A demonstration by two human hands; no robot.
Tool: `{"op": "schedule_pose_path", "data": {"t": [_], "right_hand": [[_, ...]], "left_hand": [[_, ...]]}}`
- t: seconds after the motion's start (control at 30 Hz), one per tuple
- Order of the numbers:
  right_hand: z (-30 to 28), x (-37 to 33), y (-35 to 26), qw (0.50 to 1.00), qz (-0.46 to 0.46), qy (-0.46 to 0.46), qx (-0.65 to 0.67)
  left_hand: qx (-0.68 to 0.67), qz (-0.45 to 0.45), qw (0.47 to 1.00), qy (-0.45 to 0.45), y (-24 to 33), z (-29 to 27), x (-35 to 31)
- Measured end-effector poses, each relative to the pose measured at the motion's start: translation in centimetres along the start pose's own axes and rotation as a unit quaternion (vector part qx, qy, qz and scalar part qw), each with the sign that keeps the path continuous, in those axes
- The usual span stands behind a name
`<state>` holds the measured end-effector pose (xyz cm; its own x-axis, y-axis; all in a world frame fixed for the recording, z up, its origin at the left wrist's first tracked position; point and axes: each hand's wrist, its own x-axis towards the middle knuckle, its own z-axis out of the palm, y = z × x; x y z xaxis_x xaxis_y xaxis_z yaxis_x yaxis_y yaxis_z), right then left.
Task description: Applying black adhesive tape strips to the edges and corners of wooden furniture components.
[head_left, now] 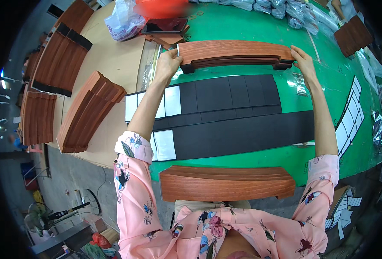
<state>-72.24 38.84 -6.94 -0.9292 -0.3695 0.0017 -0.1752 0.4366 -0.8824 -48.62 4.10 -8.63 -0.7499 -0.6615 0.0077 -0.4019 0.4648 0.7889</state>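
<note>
In the head view, the left hand and right hand hold opposite ends of one curved wooden piece, fingers closed around it, above the far half of the green bench. Black sheets, too overlapped to count, lie between it and the near edge, where a second wooden piece sits. The left forearm partly hides white squares. Toward the left edge stands one wooden stack; near the far edge, one white bag and one dark flat device.
</note>
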Motion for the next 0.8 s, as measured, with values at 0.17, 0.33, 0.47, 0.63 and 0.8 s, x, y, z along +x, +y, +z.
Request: {"op": "schedule_pose_path", "data": {"t": [0.17,0.33,0.47,0.63,0.8], "right_hand": [[0.4,0.7,0.4,1.0,-0.004,0.001,-0.007],[0.5,0.7,1.2,1.0,-0.009,0.005,-0.02],[0.7,0.5,1.4,0.999,-0.017,0.004,-0.039],[-0.6,2.2,4.3,0.991,-0.061,-0.011,-0.119],[-1.7,-4.2,-0.2,0.992,-0.09,0.009,-0.091]], "left_hand": [[0.001,-0.009,1.0,-0.016,0.5,0.0,0.2],[0.038,-0.038,0.997,-0.051,1.6,-0.1,-0.4],[0.067,-0.02,0.996,-0.054,0.7,-0.2,-0.1],[0.249,0.072,0.965,-0.048,2.7,-0.4,-0.9],[0.176,0.174,0.969,-0.028,0.4,-4.2,-4.4]]}}
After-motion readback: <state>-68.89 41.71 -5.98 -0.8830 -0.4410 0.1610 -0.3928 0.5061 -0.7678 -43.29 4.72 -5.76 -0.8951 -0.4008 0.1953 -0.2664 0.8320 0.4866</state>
